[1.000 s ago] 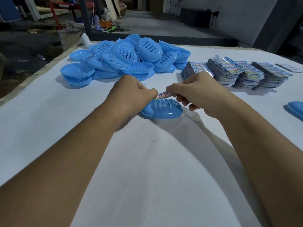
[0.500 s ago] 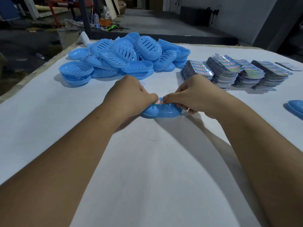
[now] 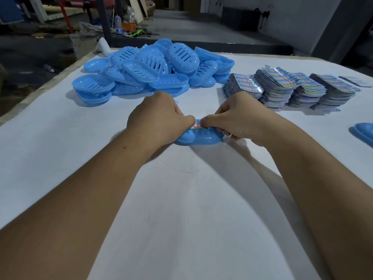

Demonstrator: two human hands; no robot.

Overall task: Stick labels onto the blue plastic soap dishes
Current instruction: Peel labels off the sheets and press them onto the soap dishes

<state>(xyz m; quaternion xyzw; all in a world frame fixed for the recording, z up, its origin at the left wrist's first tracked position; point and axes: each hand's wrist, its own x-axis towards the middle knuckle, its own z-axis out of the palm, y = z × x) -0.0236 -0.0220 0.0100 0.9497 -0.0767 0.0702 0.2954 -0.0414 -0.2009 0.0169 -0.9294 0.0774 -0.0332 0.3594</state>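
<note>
Blue moulded plastic, oval and shallow, the soap dish (image 3: 198,138) lies on the white table covering (image 3: 181,219) a little above the middle of the frame, caught between both hands. The left hand (image 3: 159,118) curls over the dish's left end with its thumb reaching toward the centre, and the right hand (image 3: 240,120) curls over the right end; the thumbs meet on a small printed label (image 3: 196,126) with red characters that sits on the dish's top edge. Both hands grasp the dish with bent fingers and press the label; the knuckles hide most of the label and the dish's far rim, so how flat the label lies cannot be told.

Toward the upper left of the frame, beyond the left hand, a loose heap of blue slotted soap dishes (image 3: 153,71) is piled, some stacked, some tipped on edge. At the upper right, beyond the right hand, stand several stacks of shiny printed label sheets (image 3: 292,87) side by side, with a thin flat strip (image 3: 355,81) lying just past them. Another blue dish (image 3: 363,134) is cut off by the right edge of the frame. Past the table's far edge, a dim concrete floor holds clutter, a plastic bottle (image 3: 118,24) and red metal framing (image 3: 66,13).
</note>
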